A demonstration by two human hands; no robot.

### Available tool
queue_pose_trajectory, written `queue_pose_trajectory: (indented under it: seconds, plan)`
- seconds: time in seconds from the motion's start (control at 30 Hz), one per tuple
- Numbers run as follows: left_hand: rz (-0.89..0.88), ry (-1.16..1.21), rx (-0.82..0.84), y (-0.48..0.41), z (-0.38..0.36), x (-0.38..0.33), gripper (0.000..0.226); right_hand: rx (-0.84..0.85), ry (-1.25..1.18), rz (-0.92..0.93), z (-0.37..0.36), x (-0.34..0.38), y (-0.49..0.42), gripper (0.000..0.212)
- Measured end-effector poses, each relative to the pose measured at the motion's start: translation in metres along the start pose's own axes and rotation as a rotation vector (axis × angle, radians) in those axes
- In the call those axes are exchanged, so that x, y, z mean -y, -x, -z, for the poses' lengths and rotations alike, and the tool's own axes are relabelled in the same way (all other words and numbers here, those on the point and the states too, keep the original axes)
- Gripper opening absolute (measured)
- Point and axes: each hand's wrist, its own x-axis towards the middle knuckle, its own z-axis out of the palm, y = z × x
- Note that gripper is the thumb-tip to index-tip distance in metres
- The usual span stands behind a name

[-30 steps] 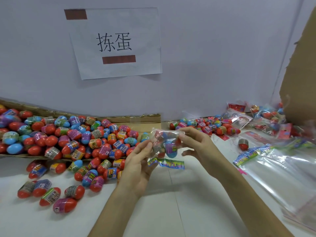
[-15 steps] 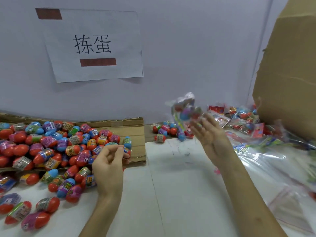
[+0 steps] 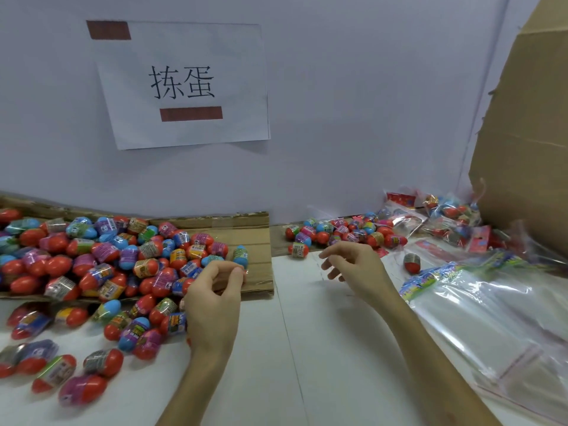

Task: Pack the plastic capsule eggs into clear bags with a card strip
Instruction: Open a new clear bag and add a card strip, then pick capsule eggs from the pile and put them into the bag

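Observation:
Many red capsule eggs (image 3: 92, 256) with coloured caps lie heaped on a flat cardboard sheet (image 3: 246, 229), and more loose eggs (image 3: 138, 330) spill onto the white table in front. My left hand (image 3: 212, 299) hovers at the right edge of this heap, fingers curled and thumb against the index tip, with nothing seen in it. My right hand (image 3: 356, 269) hangs empty over the table, its fingers loosely bent. To its right lie a stack of clear bags (image 3: 491, 318) and colourful card strips (image 3: 430, 278). Filled bags (image 3: 445, 216) sit at the back right.
A second cluster of eggs (image 3: 338, 232) lies against the wall, and one single egg (image 3: 412, 262) stands near the strips. A tall cardboard box (image 3: 528, 149) rises at the right. A paper sign (image 3: 184, 84) hangs on the wall.
Both hands held a filled bag; the right hand swung it toward the back right and is now empty. The left hand moved to the egg heap.

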Motion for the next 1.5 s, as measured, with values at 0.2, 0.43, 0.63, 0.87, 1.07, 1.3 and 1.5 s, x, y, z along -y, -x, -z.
queue_pose_trajectory:
  seconds: [0.2, 0.43, 0.63, 0.87, 1.07, 1.3, 1.5]
  plan:
    - [-0.081, -0.335, 0.066, 0.004, 0.0, 0.003, 0.015, -0.031, 0.154, 0.014, 0.002, -0.007, -0.002, 0.023]
    - [-0.161, -0.659, 0.185, 0.005, 0.001, 0.006, 0.054, -0.145, 0.159, 0.035, 0.01, -0.016, -0.007, 0.021]
    - [-0.25, -0.41, 0.134, 0.003, 0.0, 0.003, 0.028, 0.047, 0.574, -0.087, 0.015, -0.028, -0.007, 0.046]
    - [-0.318, -0.322, 0.245, 0.01, -0.007, 0.002, 0.024, -0.001, 0.491, -0.01, 0.012, -0.034, -0.008, 0.019]
    - [-0.337, -0.34, 0.275, 0.009, -0.007, 0.007, 0.024, -0.301, 0.378, -0.021, 0.043, -0.024, -0.007, 0.028]
    - [-0.344, -0.371, 0.324, 0.011, -0.01, 0.008, 0.024, -0.139, 0.481, -0.119, 0.084, -0.011, 0.02, 0.03]
    - [-0.339, -0.381, 0.327, 0.012, -0.012, 0.008, 0.022, -0.049, 0.682, -0.207, 0.11, -0.044, 0.082, 0.05]
